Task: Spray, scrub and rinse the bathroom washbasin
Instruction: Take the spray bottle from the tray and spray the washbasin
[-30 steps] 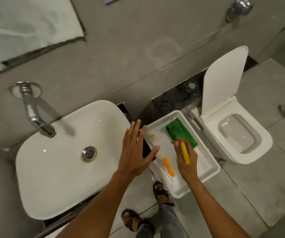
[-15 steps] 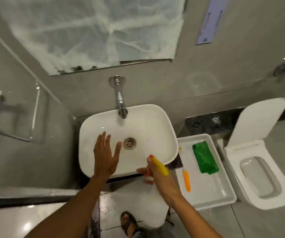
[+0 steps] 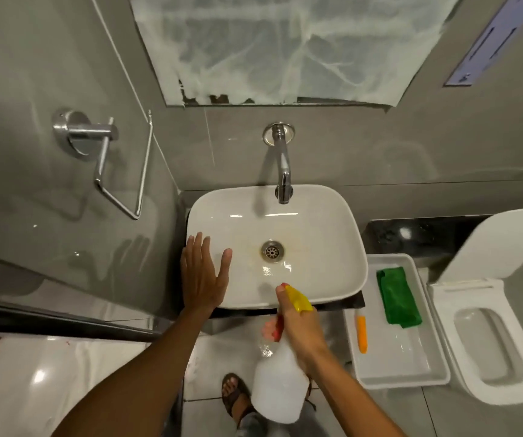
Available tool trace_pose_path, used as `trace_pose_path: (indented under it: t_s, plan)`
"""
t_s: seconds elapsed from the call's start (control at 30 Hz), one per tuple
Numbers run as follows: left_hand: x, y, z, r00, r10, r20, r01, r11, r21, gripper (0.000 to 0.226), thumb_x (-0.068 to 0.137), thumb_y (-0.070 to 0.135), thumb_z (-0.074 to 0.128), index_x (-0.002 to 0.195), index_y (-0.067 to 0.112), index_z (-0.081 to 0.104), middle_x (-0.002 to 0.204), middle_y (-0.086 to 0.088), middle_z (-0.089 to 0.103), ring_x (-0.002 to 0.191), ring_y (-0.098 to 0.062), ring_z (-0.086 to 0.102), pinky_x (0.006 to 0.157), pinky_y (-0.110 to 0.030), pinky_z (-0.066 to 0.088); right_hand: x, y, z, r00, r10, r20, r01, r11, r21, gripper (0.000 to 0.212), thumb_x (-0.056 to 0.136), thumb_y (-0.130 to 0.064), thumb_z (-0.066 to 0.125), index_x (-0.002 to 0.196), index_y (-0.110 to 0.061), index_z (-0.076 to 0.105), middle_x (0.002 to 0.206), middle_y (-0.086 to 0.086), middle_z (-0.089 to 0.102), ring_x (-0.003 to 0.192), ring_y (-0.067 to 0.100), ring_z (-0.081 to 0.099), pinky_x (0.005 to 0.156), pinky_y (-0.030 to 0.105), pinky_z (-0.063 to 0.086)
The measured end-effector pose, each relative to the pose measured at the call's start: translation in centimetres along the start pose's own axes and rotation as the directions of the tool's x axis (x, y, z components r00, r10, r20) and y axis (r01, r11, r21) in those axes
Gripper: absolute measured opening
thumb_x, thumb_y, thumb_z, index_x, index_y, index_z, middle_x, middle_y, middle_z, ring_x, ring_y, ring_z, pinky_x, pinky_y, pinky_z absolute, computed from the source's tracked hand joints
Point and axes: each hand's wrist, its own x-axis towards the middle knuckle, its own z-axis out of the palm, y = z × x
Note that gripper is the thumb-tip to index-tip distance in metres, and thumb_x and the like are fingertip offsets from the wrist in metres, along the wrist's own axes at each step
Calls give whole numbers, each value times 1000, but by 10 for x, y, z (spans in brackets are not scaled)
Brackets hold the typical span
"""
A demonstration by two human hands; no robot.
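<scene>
The white washbasin (image 3: 317, 222) sits under a chrome tap (image 3: 282, 171), with a metal drain (image 3: 272, 251) in its middle and yellowish stains around it. My right hand (image 3: 298, 326) grips a translucent white spray bottle (image 3: 277, 386) with a yellow and red trigger head, nozzle pointed over the basin's front rim. My left hand (image 3: 203, 275) is flat with fingers spread, over the basin's left front edge. A green cloth (image 3: 397, 298) and an orange brush handle (image 3: 362, 334) lie in a white tray (image 3: 417, 373) to the right.
A white toilet (image 3: 490, 342) with raised lid stands at the far right. A chrome towel holder (image 3: 102, 162) is on the left wall. A covered mirror (image 3: 285, 45) hangs above the tap. My sandalled foot (image 3: 235, 395) is on the tiled floor below.
My right hand has lifted the spray bottle out of the tray and brought it to the basin's front. My left hand moved across to the basin's left edge. The view swung left.
</scene>
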Motion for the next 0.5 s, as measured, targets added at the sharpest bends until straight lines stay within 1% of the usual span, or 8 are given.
trace_pose_path:
  t_s: [0.07,0.13,0.2,0.23,0.3,0.4,0.47,0.5]
  plan:
    - [0,-1,0,1000,4,-17,-4,1000,-1,80,105,63,34,160,7,46,175,-13,36,166,-34,26,136,-53,21,4,-9,-4,999,48,-7,-47,991,122,41,100,-50,62,97,-10,71,87,21,76,77,31,75,69,47,63]
    - [0,-3,1,1000,2,-16,-3,1000,-6,81,104,65,32,161,9,46,175,-12,36,166,-33,27,136,-52,21,7,-14,-13,998,36,-50,-29,988,150,41,99,-51,61,100,-12,72,94,23,78,81,32,76,66,44,63]
    - [0,-4,1,1000,1,-16,-1,1000,-15,80,105,65,33,160,10,46,175,-11,36,166,-33,28,136,-52,21,8,-15,-24,992,-20,-128,34,994,106,39,99,-53,60,90,-17,69,83,24,77,72,38,72,63,44,61]
    - [1,-5,2,1000,1,-17,-2,1000,-18,78,105,64,35,160,10,47,175,-11,37,165,-33,29,136,-53,22,9,-16,-29,985,-42,-166,56,995,84,35,99,-54,60,86,-23,70,77,21,76,69,38,71,63,46,61]
    - [1,-5,3,1000,3,-20,-3,1000,-20,75,105,62,39,159,10,48,174,-11,39,164,-34,32,135,-54,24,8,-17,-40,975,-50,-219,68,995,78,28,98,-53,61,85,-32,73,74,15,76,70,33,76,66,53,62]
    - [1,-6,3,1000,1,-22,-1,1000,-14,73,105,60,41,158,10,50,173,-12,41,163,-35,34,134,-55,26,6,-20,-56,969,-30,-245,59,992,110,35,97,-55,62,87,-24,74,85,15,79,79,29,77,67,52,61]
    - [1,-6,3,1000,9,-28,-9,1000,-13,72,105,59,43,157,9,51,172,-12,43,162,-35,36,134,-56,27,2,-16,-66,960,-35,-277,66,992,105,34,99,-52,62,78,-28,73,71,11,73,74,38,73,64,53,60]
    - [1,-6,3,999,11,-30,-11,1000,-14,72,106,59,43,156,9,52,171,-13,44,161,-35,37,134,-56,28,-1,-15,-68,952,-34,-303,68,993,101,33,100,-49,61,76,-30,73,67,11,67,71,42,72,63,56,60]
